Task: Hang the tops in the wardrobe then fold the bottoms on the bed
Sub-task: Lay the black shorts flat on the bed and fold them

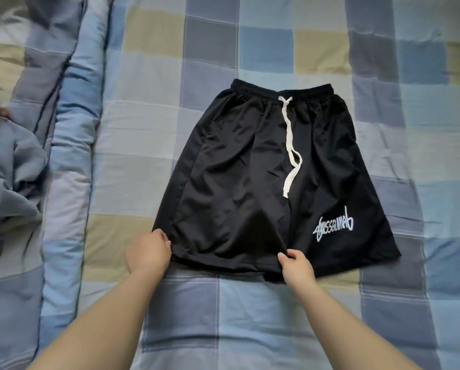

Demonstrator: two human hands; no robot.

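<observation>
Shorts (253, 166) lie flat on the checked bedspread (148, 108), waistband far, hem near us. We see the left hand (147, 251) pinch the hem's left corner, the right hand (297, 267) pinch its middle, fingers curled on cloth

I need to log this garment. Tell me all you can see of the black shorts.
The black shorts lie spread flat on the checked bedspread, waistband away from the person. Smooth, slightly shiny fabric, lightly creased; elastic waistband; white drawstring trailing down the front; pale script print on one leg. The left hand and right hand pinch the near hem of the other leg.
</observation>
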